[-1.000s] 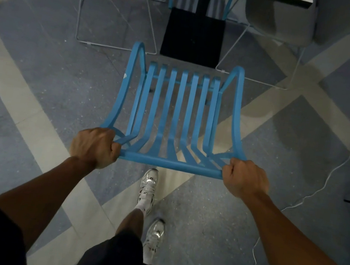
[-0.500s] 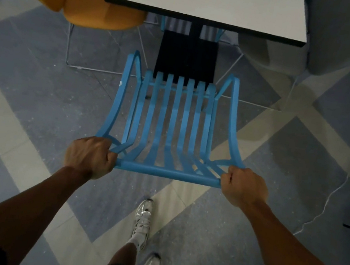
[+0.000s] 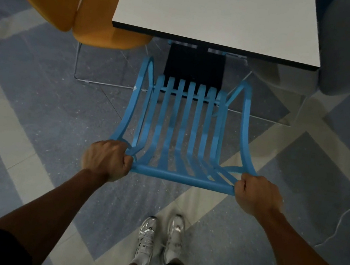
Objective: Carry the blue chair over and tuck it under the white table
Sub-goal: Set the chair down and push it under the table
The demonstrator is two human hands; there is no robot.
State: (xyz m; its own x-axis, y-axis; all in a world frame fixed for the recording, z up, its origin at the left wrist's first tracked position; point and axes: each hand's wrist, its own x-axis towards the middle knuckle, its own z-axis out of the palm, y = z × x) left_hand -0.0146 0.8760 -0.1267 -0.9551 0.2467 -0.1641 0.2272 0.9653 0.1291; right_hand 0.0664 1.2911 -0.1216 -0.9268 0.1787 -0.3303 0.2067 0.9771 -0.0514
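The blue chair [image 3: 184, 129], made of curved slats, is seen from above and behind, its back rail toward me. My left hand [image 3: 106, 159] grips the left end of that rail and my right hand [image 3: 256, 195] grips the right end. The white table [image 3: 219, 14] with a dark edge stands straight ahead. The chair's front slats reach the black table base [image 3: 194, 66] and sit just short of the tabletop's near edge.
An orange chair [image 3: 75, 4] with a wire frame stands left of the table; a grey chair [image 3: 349, 56] stands on the right. A thin white cable [image 3: 348, 210] trails over the floor at right. My white shoes [image 3: 160, 237] stand behind the blue chair.
I have stepped closer with the chair; the table now fills the top of the view and the chair's front has reached its base. Both feet now stand together.
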